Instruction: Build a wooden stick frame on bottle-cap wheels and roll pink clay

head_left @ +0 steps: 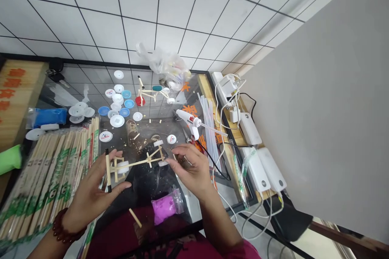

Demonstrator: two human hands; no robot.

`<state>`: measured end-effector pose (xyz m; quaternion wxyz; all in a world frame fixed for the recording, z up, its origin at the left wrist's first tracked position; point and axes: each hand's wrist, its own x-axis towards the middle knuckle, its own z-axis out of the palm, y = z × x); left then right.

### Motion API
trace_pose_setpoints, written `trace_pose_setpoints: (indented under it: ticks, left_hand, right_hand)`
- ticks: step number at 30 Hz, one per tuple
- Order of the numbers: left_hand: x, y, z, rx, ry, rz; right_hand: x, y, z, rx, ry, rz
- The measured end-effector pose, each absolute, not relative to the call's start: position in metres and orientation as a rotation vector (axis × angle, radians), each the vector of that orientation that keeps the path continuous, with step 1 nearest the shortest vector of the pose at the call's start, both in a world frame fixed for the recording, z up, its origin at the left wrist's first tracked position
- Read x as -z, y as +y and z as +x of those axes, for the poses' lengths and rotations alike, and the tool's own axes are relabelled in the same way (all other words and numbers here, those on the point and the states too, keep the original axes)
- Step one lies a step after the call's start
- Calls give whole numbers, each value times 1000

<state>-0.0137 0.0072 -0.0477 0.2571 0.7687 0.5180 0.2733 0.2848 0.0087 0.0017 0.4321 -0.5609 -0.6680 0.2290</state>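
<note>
A small tricycle-like frame of wooden sticks (138, 162) with white caps as wheels is held level above the dark glass table. My left hand (99, 182) holds its left end, fingers and thumb around the front part by a black-tipped crossbar (108, 170). At the other end, by two white caps, my right hand (191, 168) has thumb and fingertips near the frame; whether they touch it is unclear. Beyond it stands a similar stick model (154, 92) with a red wheel and a teal oval. A white glue gun (190, 120) lies right of centre.
Bundled wooden sticks (51, 170) cover the left side, with blue (50, 117) and green packs nearby. Several white and blue caps (117, 120) lie behind the hands. A pink pack (165, 207) is near the front edge; glue sticks (209, 125), cables and white power adapters (257, 170) are at right.
</note>
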Motion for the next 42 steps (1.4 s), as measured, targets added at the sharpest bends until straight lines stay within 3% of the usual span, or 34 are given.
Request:
trace_pose_setpoints:
  ticks: [10,20,42]
  left_hand:
    - [46,6,-15,-763,1394,1956]
    - [44,7,-15,-786,1438,2022]
    - [43,4,-13,-764,1406,2001]
  right_hand:
    - [14,-7,290,-613,-1701,-1473]
    - [32,-10,266,-376,-2000,-1730]
    - [41,-10,264,-342,-2040,-1718]
